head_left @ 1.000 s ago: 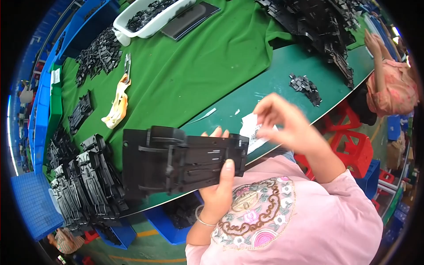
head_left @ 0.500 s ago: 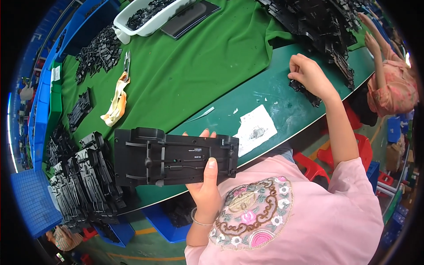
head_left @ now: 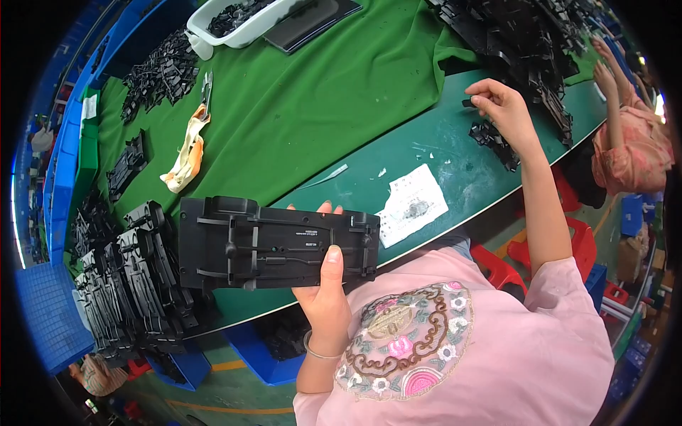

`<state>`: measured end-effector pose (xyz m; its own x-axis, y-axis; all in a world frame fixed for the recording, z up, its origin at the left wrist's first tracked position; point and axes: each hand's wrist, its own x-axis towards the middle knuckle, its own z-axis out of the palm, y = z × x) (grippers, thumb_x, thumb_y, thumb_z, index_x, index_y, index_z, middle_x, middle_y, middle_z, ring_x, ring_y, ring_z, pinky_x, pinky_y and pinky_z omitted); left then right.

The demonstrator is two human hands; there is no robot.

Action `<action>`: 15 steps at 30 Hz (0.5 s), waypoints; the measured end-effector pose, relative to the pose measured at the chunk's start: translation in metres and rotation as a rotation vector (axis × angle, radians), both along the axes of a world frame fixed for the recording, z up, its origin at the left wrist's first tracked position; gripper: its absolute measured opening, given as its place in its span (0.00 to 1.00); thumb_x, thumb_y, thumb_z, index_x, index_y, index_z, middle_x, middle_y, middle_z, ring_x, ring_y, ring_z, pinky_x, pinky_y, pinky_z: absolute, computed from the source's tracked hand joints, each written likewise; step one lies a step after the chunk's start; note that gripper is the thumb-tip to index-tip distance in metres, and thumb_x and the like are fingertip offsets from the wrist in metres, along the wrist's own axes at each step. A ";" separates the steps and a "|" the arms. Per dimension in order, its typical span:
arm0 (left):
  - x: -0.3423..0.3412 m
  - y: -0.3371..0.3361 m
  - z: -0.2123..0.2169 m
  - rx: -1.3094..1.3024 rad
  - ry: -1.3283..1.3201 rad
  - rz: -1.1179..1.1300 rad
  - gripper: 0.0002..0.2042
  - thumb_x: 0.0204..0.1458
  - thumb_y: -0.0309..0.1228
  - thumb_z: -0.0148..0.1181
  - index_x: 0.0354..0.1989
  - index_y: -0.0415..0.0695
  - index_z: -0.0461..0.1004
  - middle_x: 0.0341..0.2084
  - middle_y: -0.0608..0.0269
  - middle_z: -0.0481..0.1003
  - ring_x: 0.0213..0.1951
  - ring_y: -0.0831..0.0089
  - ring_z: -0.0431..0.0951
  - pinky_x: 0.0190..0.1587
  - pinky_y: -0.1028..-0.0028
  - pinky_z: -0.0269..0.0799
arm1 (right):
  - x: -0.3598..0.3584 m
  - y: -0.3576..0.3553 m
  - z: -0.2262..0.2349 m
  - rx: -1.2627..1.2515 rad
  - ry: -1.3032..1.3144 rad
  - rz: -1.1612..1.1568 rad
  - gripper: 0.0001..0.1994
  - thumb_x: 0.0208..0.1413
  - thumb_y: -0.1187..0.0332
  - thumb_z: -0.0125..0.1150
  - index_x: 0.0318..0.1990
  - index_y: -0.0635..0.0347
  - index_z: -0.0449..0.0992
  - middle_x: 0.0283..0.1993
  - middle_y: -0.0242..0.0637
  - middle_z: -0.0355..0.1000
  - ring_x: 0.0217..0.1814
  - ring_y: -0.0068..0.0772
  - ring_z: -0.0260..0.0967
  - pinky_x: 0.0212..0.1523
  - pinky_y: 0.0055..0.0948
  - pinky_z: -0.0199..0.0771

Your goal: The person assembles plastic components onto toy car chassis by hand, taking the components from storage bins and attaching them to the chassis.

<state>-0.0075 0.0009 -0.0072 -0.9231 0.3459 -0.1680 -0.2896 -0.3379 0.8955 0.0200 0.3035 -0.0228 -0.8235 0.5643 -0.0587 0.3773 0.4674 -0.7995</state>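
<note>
Red stools [head_left: 584, 245], greenish floor [head_left: 245, 392], probably a lamp [head_left: 660, 108] far right

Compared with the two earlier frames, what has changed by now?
The right hand has moved forward and right, from near the white paper to the pile of small black parts, and now pinches a small black piece. The large black molded part has shifted slightly left, still in the left hand. The yellowish wrapped tool and stacked black parts stayed put.

With our left hand [head_left: 323, 302] we held a long black moulded-plastic panel [head_left: 277, 243]; our right hand [head_left: 503, 113] pinched a small black piece [head_left: 467, 103].
</note>
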 end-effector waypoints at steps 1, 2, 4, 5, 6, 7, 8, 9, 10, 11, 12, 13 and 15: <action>0.000 0.000 -0.001 0.003 0.001 -0.002 0.29 0.46 0.24 0.46 0.57 0.41 0.41 0.49 0.43 0.55 0.51 0.58 0.59 0.52 0.64 0.56 | 0.001 0.003 -0.002 0.001 -0.002 0.000 0.04 0.47 0.76 0.49 0.31 0.64 0.68 0.25 0.27 0.63 0.25 0.14 0.62 0.26 0.13 0.62; 0.000 0.000 -0.001 0.006 0.002 -0.004 0.29 0.46 0.24 0.46 0.57 0.41 0.41 0.49 0.43 0.56 0.51 0.58 0.59 0.52 0.64 0.56 | 0.003 0.006 -0.005 -0.056 0.019 -0.021 0.04 0.46 0.75 0.50 0.31 0.63 0.69 0.25 0.27 0.64 0.26 0.14 0.61 0.26 0.13 0.62; -0.001 0.001 -0.002 0.004 0.007 -0.006 0.29 0.46 0.24 0.46 0.57 0.41 0.41 0.49 0.43 0.56 0.51 0.58 0.59 0.52 0.64 0.56 | 0.007 0.010 -0.007 -0.112 0.038 -0.042 0.04 0.45 0.75 0.51 0.30 0.62 0.69 0.26 0.28 0.65 0.26 0.15 0.61 0.26 0.14 0.62; -0.001 0.001 -0.002 0.000 0.014 -0.005 0.29 0.46 0.24 0.46 0.57 0.41 0.41 0.49 0.43 0.56 0.51 0.59 0.60 0.52 0.64 0.56 | 0.008 0.011 -0.008 -0.102 0.072 -0.035 0.03 0.45 0.75 0.51 0.29 0.62 0.69 0.25 0.27 0.65 0.25 0.15 0.60 0.26 0.14 0.61; -0.001 0.001 -0.002 -0.001 0.013 -0.004 0.29 0.46 0.24 0.46 0.57 0.41 0.41 0.49 0.43 0.56 0.51 0.59 0.60 0.52 0.64 0.56 | 0.008 0.011 -0.009 -0.093 0.106 -0.029 0.03 0.44 0.75 0.51 0.29 0.62 0.69 0.25 0.26 0.65 0.24 0.15 0.59 0.26 0.13 0.61; -0.001 0.001 -0.001 0.002 0.013 0.003 0.29 0.46 0.24 0.46 0.57 0.41 0.41 0.49 0.43 0.56 0.50 0.59 0.60 0.52 0.64 0.56 | 0.009 0.008 -0.007 -0.095 0.104 -0.026 0.03 0.44 0.75 0.51 0.29 0.62 0.69 0.25 0.26 0.65 0.24 0.15 0.59 0.26 0.13 0.61; -0.001 0.001 -0.001 0.004 0.014 0.009 0.29 0.46 0.24 0.45 0.57 0.41 0.41 0.49 0.44 0.56 0.50 0.59 0.60 0.52 0.64 0.56 | 0.011 0.003 -0.002 0.067 0.103 -0.006 0.03 0.44 0.75 0.52 0.28 0.63 0.69 0.25 0.26 0.64 0.25 0.16 0.59 0.27 0.14 0.60; -0.001 0.002 -0.001 0.003 0.013 0.011 0.29 0.46 0.24 0.45 0.57 0.41 0.41 0.49 0.44 0.56 0.50 0.59 0.60 0.52 0.64 0.56 | 0.013 -0.003 0.003 0.229 0.103 0.014 0.03 0.43 0.76 0.52 0.28 0.63 0.68 0.25 0.26 0.64 0.25 0.16 0.60 0.27 0.14 0.60; -0.001 0.001 -0.001 0.002 0.020 0.017 0.29 0.46 0.24 0.45 0.57 0.41 0.41 0.48 0.44 0.57 0.50 0.59 0.60 0.52 0.64 0.56 | 0.015 -0.015 0.007 0.100 0.128 0.058 0.03 0.43 0.76 0.52 0.27 0.63 0.68 0.25 0.27 0.64 0.26 0.17 0.60 0.28 0.15 0.60; -0.001 0.001 -0.003 0.001 0.027 0.022 0.29 0.47 0.24 0.45 0.57 0.41 0.41 0.48 0.44 0.57 0.50 0.59 0.60 0.52 0.64 0.56 | 0.018 -0.029 0.009 -0.031 0.150 0.100 0.03 0.42 0.76 0.52 0.27 0.64 0.67 0.25 0.28 0.64 0.26 0.18 0.60 0.30 0.16 0.61; -0.001 0.002 -0.003 -0.005 0.027 0.028 0.28 0.47 0.24 0.45 0.57 0.40 0.41 0.48 0.44 0.58 0.50 0.60 0.60 0.51 0.65 0.56 | 0.020 -0.049 0.013 -0.035 0.175 0.217 0.04 0.41 0.77 0.52 0.27 0.64 0.67 0.25 0.30 0.63 0.27 0.20 0.60 0.30 0.17 0.61; -0.001 0.000 -0.003 -0.012 0.025 0.040 0.28 0.47 0.24 0.45 0.57 0.40 0.41 0.48 0.44 0.58 0.50 0.60 0.60 0.51 0.65 0.56 | 0.018 -0.072 0.022 0.060 0.143 0.370 0.04 0.38 0.81 0.52 0.25 0.65 0.66 0.23 0.30 0.61 0.27 0.19 0.60 0.30 0.16 0.60; -0.001 0.001 -0.003 -0.007 0.013 0.004 0.28 0.48 0.25 0.44 0.57 0.40 0.40 0.47 0.44 0.59 0.50 0.60 0.60 0.51 0.65 0.56 | 0.023 -0.096 0.020 -0.005 0.105 0.505 0.06 0.37 0.81 0.54 0.26 0.66 0.67 0.24 0.36 0.63 0.27 0.27 0.62 0.28 0.21 0.62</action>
<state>-0.0087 0.0022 -0.0106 -0.9268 0.3407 -0.1581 -0.2763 -0.3332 0.9015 0.0430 0.2071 -0.0024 -0.9948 0.0950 0.0370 0.0235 0.5667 -0.8236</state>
